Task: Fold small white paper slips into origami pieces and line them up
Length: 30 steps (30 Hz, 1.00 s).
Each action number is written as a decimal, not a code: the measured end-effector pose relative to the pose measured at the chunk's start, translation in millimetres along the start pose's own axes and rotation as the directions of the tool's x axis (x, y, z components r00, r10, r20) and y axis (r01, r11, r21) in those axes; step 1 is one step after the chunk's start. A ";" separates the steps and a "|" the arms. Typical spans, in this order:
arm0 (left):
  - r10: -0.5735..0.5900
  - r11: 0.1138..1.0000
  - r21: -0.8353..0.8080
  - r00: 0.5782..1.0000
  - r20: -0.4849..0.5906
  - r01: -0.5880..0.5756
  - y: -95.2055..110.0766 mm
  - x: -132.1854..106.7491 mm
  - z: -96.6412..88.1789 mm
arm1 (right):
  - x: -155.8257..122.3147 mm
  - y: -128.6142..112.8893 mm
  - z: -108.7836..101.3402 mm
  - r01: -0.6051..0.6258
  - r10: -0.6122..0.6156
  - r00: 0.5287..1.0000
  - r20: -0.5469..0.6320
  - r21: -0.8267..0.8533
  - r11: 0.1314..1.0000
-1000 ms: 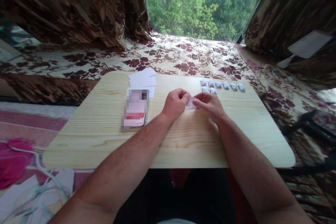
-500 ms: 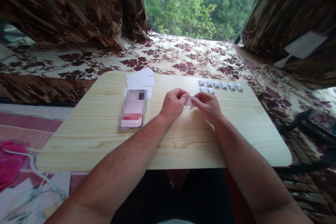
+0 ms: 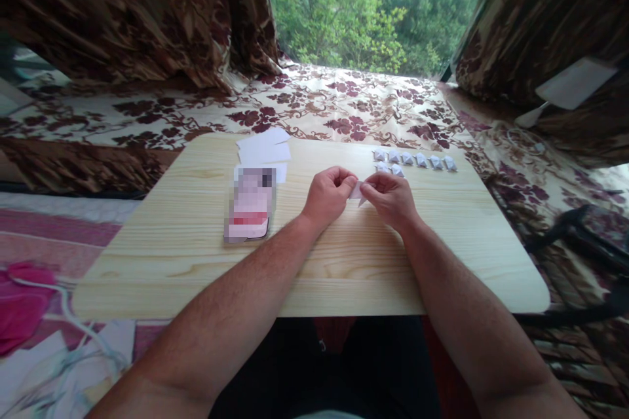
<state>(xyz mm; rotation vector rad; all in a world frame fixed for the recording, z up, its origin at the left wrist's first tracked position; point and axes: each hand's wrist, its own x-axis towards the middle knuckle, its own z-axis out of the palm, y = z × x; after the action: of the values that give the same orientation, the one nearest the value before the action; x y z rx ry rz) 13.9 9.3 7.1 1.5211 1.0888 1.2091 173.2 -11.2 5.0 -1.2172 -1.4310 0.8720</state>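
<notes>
Over the middle of a light wooden table (image 3: 196, 255), my left hand (image 3: 328, 195) and my right hand (image 3: 390, 198) both pinch a small folded white paper piece (image 3: 356, 191) between their fingertips. Both hands are closed on it, and most of the paper is hidden by the fingers. Just beyond my right hand lie several small folded white paper shapes (image 3: 415, 160) in a row, with two more (image 3: 390, 169) in front of them. A loose stack of white paper squares (image 3: 264, 148) lies at the far left of the table.
A phone (image 3: 250, 204) lies flat on the table, left of my left hand, overlapping the paper stack. Floral cloth (image 3: 319, 105) covers the ledge behind the table, below a window. A pink cloth (image 3: 22, 301) and white cable (image 3: 78, 340) lie at lower left.
The hands have stayed in the same place, with only small finger movements on the paper piece. The view has shifted slightly.
</notes>
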 end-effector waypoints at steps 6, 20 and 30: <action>0.042 0.995 0.095 0.999 -0.021 -0.039 0.6 -1.5 0.2 | 0.1 -2.8 1.1 -0.010 0.010 1.000 -0.002 -0.044 0.999; 0.092 0.984 0.160 0.994 -0.053 -0.083 6.4 -5.3 1.4 | -0.5 -5.0 2.0 -0.057 0.059 0.998 0.020 -0.112 0.992; 0.086 0.978 0.197 0.995 -0.058 -0.073 7.3 -6.2 1.4 | 0.3 -4.6 3.2 -0.058 0.059 0.998 0.029 -0.047 0.997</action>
<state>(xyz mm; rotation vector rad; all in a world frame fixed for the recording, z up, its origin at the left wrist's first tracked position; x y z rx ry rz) 15.2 1.5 12.7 1.6976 1.2291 1.2443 169.0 -11.8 8.7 -1.2907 -1.4527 0.9052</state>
